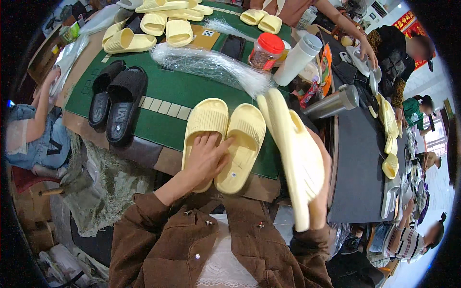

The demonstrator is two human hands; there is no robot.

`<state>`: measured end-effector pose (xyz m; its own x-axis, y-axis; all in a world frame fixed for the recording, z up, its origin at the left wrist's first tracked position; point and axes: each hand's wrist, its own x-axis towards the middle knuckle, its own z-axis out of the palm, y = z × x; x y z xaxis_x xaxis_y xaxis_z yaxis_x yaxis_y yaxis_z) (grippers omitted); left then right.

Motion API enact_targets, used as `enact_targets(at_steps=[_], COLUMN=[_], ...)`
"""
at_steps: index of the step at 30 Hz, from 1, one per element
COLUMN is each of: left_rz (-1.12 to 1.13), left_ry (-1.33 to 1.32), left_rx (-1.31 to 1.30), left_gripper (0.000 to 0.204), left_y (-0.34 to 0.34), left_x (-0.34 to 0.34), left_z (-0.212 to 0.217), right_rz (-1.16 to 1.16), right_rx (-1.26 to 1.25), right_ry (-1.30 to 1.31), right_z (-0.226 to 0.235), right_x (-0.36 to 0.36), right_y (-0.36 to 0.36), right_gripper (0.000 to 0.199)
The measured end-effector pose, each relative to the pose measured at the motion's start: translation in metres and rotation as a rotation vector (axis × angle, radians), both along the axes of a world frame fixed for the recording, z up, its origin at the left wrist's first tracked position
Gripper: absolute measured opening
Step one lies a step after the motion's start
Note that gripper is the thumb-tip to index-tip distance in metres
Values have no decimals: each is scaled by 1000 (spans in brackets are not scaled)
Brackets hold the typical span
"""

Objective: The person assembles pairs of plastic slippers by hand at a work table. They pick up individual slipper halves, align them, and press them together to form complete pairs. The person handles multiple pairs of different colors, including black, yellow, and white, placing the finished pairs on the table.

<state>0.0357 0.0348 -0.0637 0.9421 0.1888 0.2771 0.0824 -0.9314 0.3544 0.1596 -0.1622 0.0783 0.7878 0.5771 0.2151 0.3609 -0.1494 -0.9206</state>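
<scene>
Two pale yellow slide slippers (pixel 244 161) lie side by side in front of me at the table's near edge, straps away from me. My left hand (pixel 204 161) rests on them with its fingers spread. Its fingertips reach the strap openings and one finger crosses to the right slipper. At my right, another pair of pale yellow slippers (pixel 286 153) is held up on edge, soles pressed close together. My right hand (pixel 319 192) is closed round their outer side, its fingers mostly hidden behind them.
Black slippers (pixel 126 103) stand at the left on the green mat (pixel 158 122). Clear plastic bags (pixel 211 65), a phone (pixel 233 46), a red-lidded jar (pixel 265 51), a white bottle (pixel 298 58) and a steel tumbler (pixel 334 102) lie or stand beyond. More yellow slippers (pixel 179 32) lie farther back. Co-workers sit around.
</scene>
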Motion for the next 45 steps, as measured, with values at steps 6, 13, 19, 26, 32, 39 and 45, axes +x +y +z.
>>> enact_targets(at_steps=[6,13,19,26,32,39,45], left_rz=[92,39,267,448,747,557,190], left_ry=[-40,-88,23,-44,91,-153,-240], left_rx=[113,88,211,287,463,170,-166], left_gripper=[52,52,51,44,52,40,54], left_y=[24,43,91,190,220,147,92], left_x=[-9,-13,-21,-41,-49,-44,-13], left_z=[4,4,4,5,17,32,24], right_rz=[-5,0,-26,29,111,266,128], right_rx=[-200,-353,-244,-510,-374,-255,-76], right_ry=[-431,-526,-494,-348,-169,313,-24], right_z=[-83,-95,-95,-99,-112,-85,-78], right_x=[16,11,10,-4,-4,-20,5], right_y=[56,59,56,69,96,93,82], right_gripper=[54,66,67,52,63,63,33])
